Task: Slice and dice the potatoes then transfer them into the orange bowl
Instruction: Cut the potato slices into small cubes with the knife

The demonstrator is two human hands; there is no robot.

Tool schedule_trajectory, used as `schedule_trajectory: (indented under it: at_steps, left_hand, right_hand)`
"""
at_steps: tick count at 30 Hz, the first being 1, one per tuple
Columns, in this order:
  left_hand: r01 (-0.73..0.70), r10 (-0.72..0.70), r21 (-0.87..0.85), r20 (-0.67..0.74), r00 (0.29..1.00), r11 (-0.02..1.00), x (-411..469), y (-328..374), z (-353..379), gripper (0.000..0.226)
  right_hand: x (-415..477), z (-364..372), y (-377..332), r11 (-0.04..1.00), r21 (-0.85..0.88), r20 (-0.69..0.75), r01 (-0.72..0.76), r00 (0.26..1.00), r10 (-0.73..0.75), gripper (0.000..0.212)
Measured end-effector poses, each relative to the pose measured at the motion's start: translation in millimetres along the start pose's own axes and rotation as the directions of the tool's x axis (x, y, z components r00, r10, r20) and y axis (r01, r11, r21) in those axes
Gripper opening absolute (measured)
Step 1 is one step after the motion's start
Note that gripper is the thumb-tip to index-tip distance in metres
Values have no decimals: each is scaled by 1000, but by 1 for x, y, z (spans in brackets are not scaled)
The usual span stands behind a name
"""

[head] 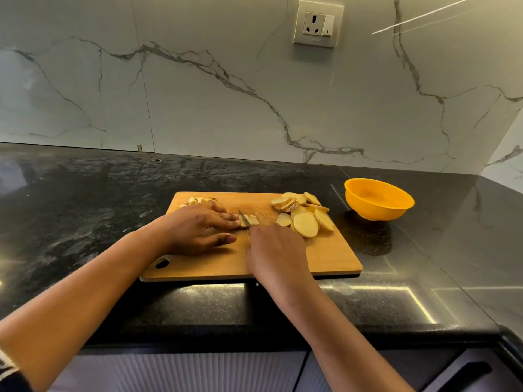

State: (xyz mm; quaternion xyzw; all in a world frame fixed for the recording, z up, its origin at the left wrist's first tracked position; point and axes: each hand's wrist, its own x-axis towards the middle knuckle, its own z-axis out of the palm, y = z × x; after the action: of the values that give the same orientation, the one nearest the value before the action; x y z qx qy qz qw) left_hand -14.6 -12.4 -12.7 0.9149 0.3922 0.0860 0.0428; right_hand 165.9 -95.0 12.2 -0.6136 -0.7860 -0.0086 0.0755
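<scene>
While pressing near-straight fingers of left hand (198, 225) onto potato strips (253, 220) at mid-board, grips knife (244, 217) in right hand (276, 250), fingers curled over handle, blade laid across those strips. At right of cutting board (328, 258): round slices (305, 223), heaped and overlapping. At far left corner: small diced heap (198, 200). Off board's right side, apart, on black counter (85, 193): orange bowl (377, 205), upright.

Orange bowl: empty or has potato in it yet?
Empty. The orange bowl shows a bare inside; the potato slices lie on the cutting board.
</scene>
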Motion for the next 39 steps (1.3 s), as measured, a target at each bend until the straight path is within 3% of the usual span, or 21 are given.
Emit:
schedule_trajectory:
  at_steps: [4, 9, 15, 18, 23, 28, 39]
  left_hand:
    - [19, -19, -9, 3, 1000, 1000, 0, 0, -1, 100]
    - [24, -25, 19, 28, 999, 1000, 0, 2, -1, 99]
    - [23, -26, -44, -51, 998, 999, -10, -1, 0, 95]
    - [48, -52, -47, -84, 995, 998, -12, -3, -3, 94]
    - [55, -55, 29, 9, 998, 998, -11, 2, -4, 105]
    - [60, -61, 52, 17, 998, 997, -9, 2, -3, 95]
    - [50, -50, 46, -7, 999, 998, -7, -1, -2, 107]
  right_hand:
    - [-2, 2, -5, 999, -24, -27, 27, 999, -28, 22]
    - [-34, 6, 4, 998, -53, -60, 42, 997, -46, 35]
    - [-37, -6, 15, 998, 55, -48, 30, 998, -27, 33]
    - [-30, -5, 13, 995, 96, -113, -4, 993, 15, 36]
    - [-12, 0, 7, 990, 137, -97, -18, 995, 31, 38]
    - [-2, 4, 2, 995, 96, -51, -3, 999, 8, 34]
    - [-17, 9, -3, 999, -2, -21, 38, 999, -38, 28]
